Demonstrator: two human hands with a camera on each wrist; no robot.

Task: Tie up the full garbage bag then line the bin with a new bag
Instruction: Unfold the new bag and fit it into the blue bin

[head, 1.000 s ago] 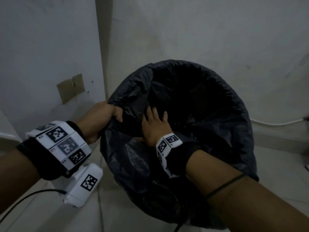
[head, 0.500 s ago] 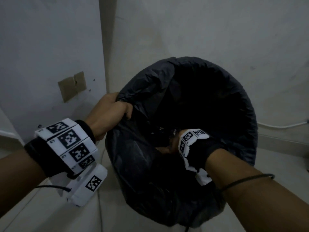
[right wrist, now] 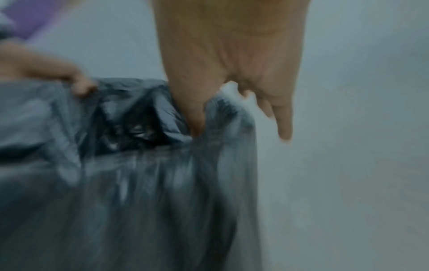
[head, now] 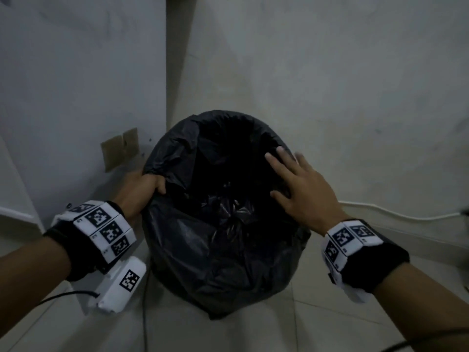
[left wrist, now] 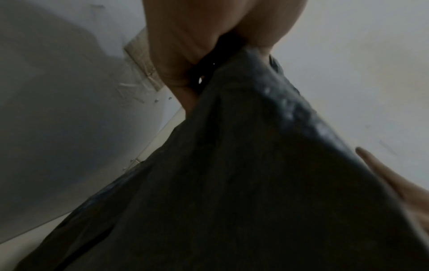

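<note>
A black garbage bag (head: 223, 250) lines a round bin in the room's corner, its mouth wide open and dark inside. My left hand (head: 142, 189) grips the bag's left rim, fingers curled over the plastic (left wrist: 209, 73). My right hand (head: 297, 184) is at the bag's right rim with fingers spread and straight. In the blurred right wrist view its thumb (right wrist: 197, 113) dips inside the bag's edge (right wrist: 162, 165) while the other fingers stay outside. The bin itself is hidden under the bag.
Grey walls meet in a corner just behind the bin. A brown taped patch (head: 120, 147) is on the left wall. A white cable (head: 396, 214) runs along the right wall's base. Tiled floor (head: 317, 323) lies in front.
My right hand has come up out of the bag's inside and moved to the right rim, fingers now spread. The left hand keeps its grip on the left rim.
</note>
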